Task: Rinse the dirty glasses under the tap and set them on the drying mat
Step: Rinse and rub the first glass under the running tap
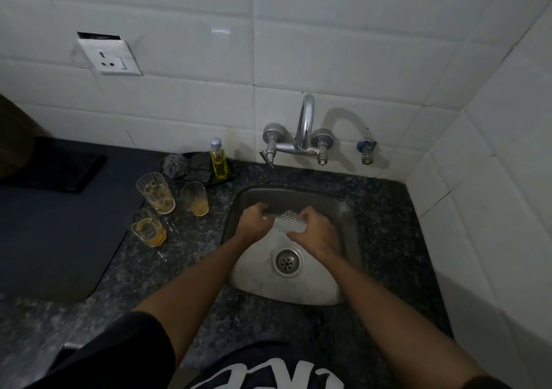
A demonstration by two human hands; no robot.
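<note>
Over the steel sink (343, 209), the right hand (316, 233) curls round a ribbed clear glass (292, 223), tipped on its side. The left hand (254, 221) meets the glass's other end, fingers bent; whether it pinches the rim is blurred. Left of the grip, three amber-stained glasses (156, 193) stand upright on speckled granite (209, 269). Beyond them lies the dark mat (56, 167).

Both forearms bare from elbow down, no watch, ring or band visible on wrists or fingers. Left hand (254, 220) and right hand (316, 233) bare, ungloved. Short black sleeve (119, 356) on left upper arm, loose hem. Dark cuff edge (484, 384) at right arm, frame corner. Black T-shirt front (268, 370) with large white block lettering, partly cropped, unreadable.
</note>
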